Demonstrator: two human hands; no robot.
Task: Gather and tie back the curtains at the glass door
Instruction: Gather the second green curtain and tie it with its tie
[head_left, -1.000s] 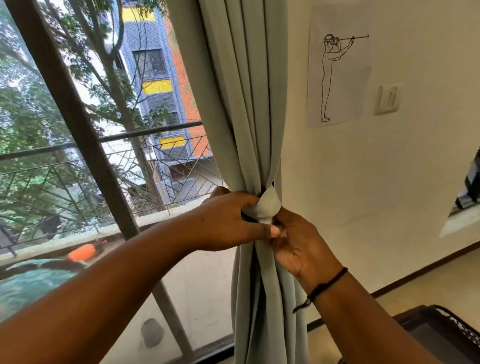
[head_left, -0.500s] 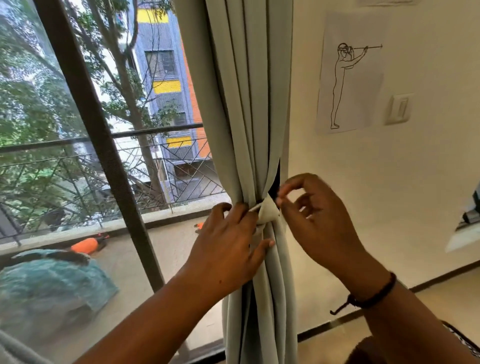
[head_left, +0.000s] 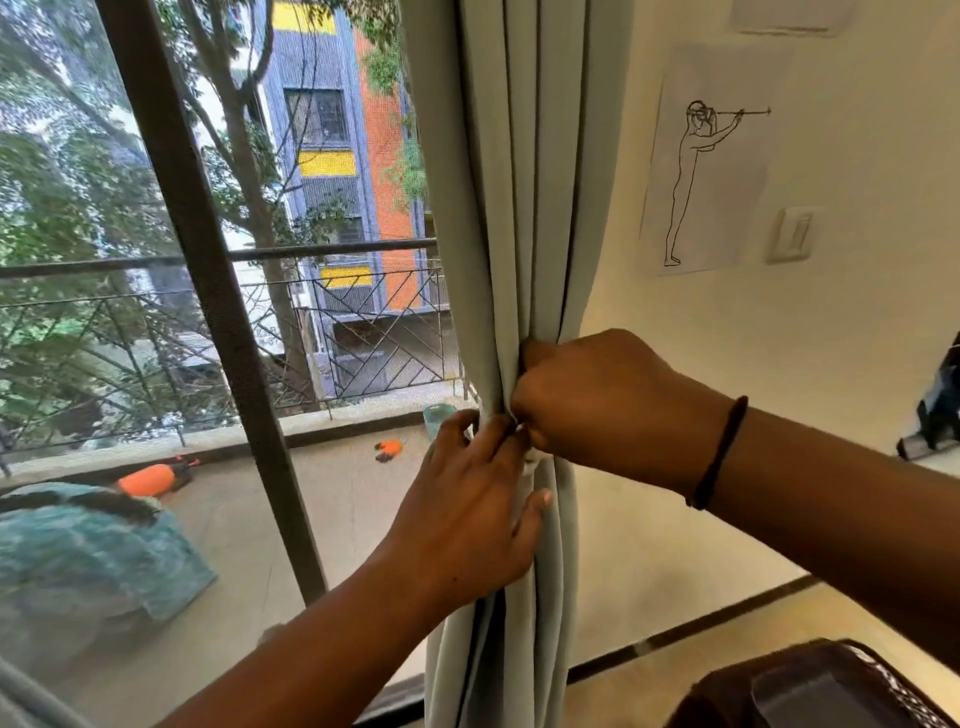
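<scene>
A pale grey-green curtain (head_left: 519, 182) hangs gathered into a bunch at the right edge of the glass door (head_left: 337, 493). A tie-back of the same cloth (head_left: 529, 465) pinches it at waist height, mostly hidden by my hands. My left hand (head_left: 467, 514) lies flat against the bunch just below the tie, fingers spread, fingertips touching the tie. My right hand (head_left: 597, 395) is closed around the bunch at the tie from the right side, with a black band on its wrist.
A dark door frame post (head_left: 208, 291) crosses the glass at left. On the wall to the right hang a line drawing (head_left: 701, 171) and a light switch (head_left: 792, 234). A dark chair or basket (head_left: 810, 686) sits at the bottom right.
My right hand has dropped from an open pinch above the knot and closed onto the bunch at the tie. My left hand stayed below the tie. The view shifted left.
</scene>
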